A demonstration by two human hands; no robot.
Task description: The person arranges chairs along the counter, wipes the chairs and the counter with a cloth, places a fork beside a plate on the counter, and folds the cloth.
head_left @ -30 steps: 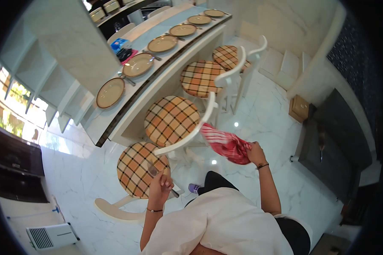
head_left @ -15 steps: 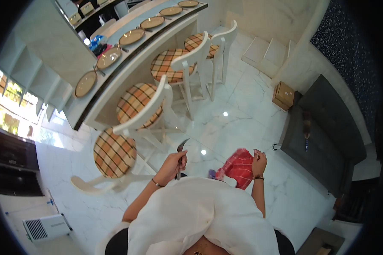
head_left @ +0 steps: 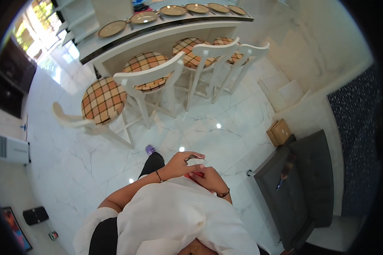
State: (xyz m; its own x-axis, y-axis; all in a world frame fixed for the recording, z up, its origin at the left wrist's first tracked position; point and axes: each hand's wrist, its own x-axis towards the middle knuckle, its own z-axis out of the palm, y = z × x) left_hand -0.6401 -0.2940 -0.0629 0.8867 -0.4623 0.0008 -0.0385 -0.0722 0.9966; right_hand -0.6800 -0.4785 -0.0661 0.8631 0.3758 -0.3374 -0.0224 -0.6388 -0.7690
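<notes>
Brought together since the earlier frame: left hand and right hand, which I log remotely before the white shirt. Left: fingers curled about a metal utensil, partly hidden. Red cloth: at the shirt's front edge, mostly covered. Right: fingers clenched on cloth. Grey sofa: right of the shirt.

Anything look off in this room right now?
Two things, mildly. The leftmost chair is turned sideways, its back off to the left, while the other three chairs face the counter. A brush-like object with a blue handle lies on the dark sofa, an odd spot for it. No spill or damage visible.
</notes>
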